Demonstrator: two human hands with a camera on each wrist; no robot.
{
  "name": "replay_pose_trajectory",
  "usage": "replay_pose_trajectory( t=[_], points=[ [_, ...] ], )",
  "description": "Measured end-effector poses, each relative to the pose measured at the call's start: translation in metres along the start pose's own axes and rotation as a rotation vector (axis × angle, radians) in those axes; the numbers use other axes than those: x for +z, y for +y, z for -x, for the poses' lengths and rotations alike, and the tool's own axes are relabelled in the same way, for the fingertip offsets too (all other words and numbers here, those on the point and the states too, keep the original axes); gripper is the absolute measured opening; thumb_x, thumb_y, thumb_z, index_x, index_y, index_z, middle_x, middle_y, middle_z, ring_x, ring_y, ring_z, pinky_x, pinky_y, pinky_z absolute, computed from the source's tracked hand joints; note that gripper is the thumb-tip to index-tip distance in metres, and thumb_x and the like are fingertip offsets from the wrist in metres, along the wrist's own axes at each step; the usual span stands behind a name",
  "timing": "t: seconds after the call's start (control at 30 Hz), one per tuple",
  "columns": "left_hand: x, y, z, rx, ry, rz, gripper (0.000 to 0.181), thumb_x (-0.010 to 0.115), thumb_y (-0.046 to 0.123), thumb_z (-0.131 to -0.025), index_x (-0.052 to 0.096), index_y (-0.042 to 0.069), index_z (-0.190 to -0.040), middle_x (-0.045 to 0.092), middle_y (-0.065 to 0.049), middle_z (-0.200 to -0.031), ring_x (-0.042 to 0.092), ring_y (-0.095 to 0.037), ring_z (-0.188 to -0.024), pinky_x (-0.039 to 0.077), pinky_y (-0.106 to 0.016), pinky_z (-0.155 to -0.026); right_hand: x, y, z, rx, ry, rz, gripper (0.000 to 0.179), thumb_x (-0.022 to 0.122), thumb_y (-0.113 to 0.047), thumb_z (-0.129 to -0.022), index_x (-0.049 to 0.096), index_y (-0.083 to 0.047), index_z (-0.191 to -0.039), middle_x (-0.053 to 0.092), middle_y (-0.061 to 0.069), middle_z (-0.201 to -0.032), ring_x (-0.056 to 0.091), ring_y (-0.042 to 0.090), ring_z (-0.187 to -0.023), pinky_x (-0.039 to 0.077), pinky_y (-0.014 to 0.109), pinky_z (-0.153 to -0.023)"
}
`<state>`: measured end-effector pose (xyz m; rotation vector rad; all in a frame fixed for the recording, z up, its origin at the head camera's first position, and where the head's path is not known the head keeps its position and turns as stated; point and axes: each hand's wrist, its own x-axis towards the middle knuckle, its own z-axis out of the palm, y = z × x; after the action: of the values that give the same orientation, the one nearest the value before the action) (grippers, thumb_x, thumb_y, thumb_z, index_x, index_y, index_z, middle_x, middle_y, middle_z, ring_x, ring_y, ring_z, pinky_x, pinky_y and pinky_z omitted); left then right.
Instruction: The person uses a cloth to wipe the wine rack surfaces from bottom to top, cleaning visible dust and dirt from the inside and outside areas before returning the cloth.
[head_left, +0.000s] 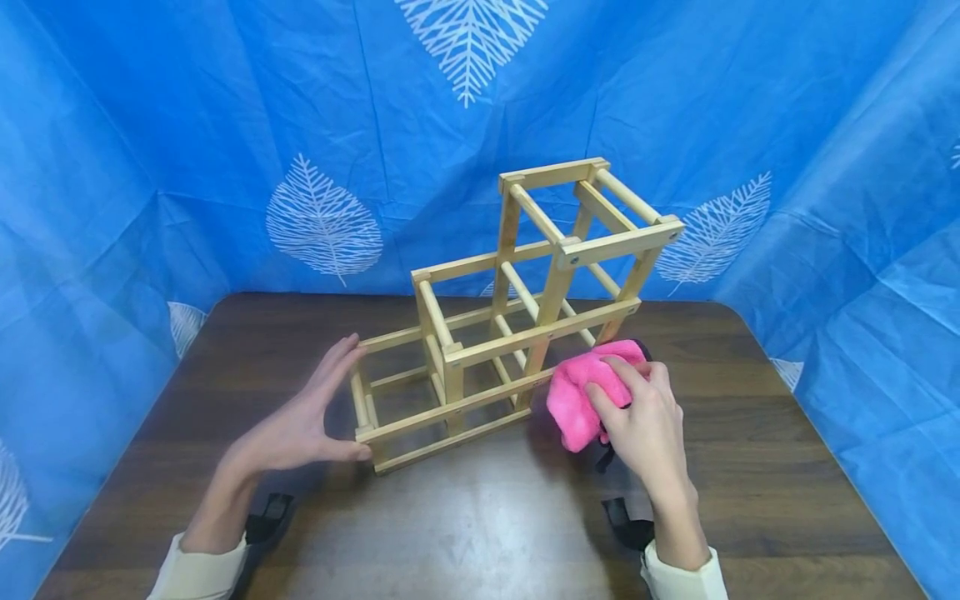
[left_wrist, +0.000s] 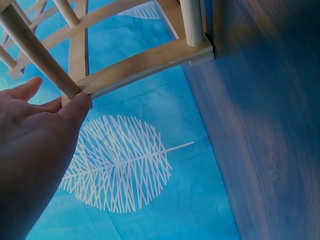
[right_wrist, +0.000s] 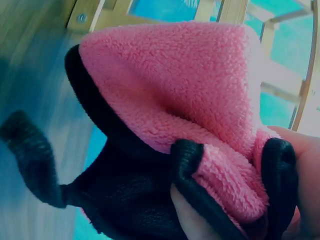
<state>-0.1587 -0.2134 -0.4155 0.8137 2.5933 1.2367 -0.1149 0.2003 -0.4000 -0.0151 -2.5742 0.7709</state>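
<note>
A stepped, light-wood rack of slats and round dowels stands at an angle on the table. My left hand spans its low left end, fingers at the far corner and thumb by the near one. Up close in the left wrist view, the left fingertips meet the corner where a dowel joins the slat. A bunched pink plush cloth with black edging is in my right hand, against the rack's lower right side. The right wrist view shows the cloth's black strap dangling; most of that hand is hidden behind the folds.
The dark wood-grain table carries the rack. Blue fabric with white leaf prints hangs behind and along both sides. Screws show at the rack's joints, and its tallest section rises at the right.
</note>
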Motion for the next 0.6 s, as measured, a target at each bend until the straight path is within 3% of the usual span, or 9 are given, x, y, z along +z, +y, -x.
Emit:
replay_pose_trajectory(
  t=[0.17,0.33,0.6],
  points=[
    [0.000,-0.001,0.000,0.001,0.001,-0.003,0.115,0.085,0.037,-0.072,0.011,0.025,-0.159,-0.006,-0.007,-0.165,-0.004,-0.040,-0.148,0.014,-0.083,-0.097,-0.006,0.012,-0.004,0.060,0.060,-0.007,0.043,0.074,-0.019,-0.087,0.065,0.000,-0.125,0.051,0.025,-0.107,0.052,0.038,-0.092,0.046,0.054,-0.066],
    [-0.001,0.000,0.000,-0.013,0.017,0.023,0.117,0.087,0.035,-0.071,0.010,0.028,-0.159,-0.004,-0.005,-0.165,0.000,-0.040,-0.147,0.016,-0.082,-0.098,-0.009,0.018,-0.007,0.095,0.155,-0.029,0.044,0.075,-0.018,-0.087,0.065,-0.001,-0.126,0.051,0.026,-0.108,0.050,0.038,-0.096,0.043,0.050,-0.067],
    [-0.001,0.003,-0.002,-0.030,0.047,0.039,0.120,0.089,0.034,-0.068,0.009,0.037,-0.157,-0.004,-0.002,-0.165,0.003,-0.040,-0.147,0.019,-0.081,-0.098,-0.016,0.011,-0.010,0.155,0.477,-0.166,0.046,0.076,-0.020,-0.085,0.066,-0.010,-0.128,0.049,0.023,-0.118,0.047,0.024,-0.112,0.041,0.034,-0.076]
  ],
)
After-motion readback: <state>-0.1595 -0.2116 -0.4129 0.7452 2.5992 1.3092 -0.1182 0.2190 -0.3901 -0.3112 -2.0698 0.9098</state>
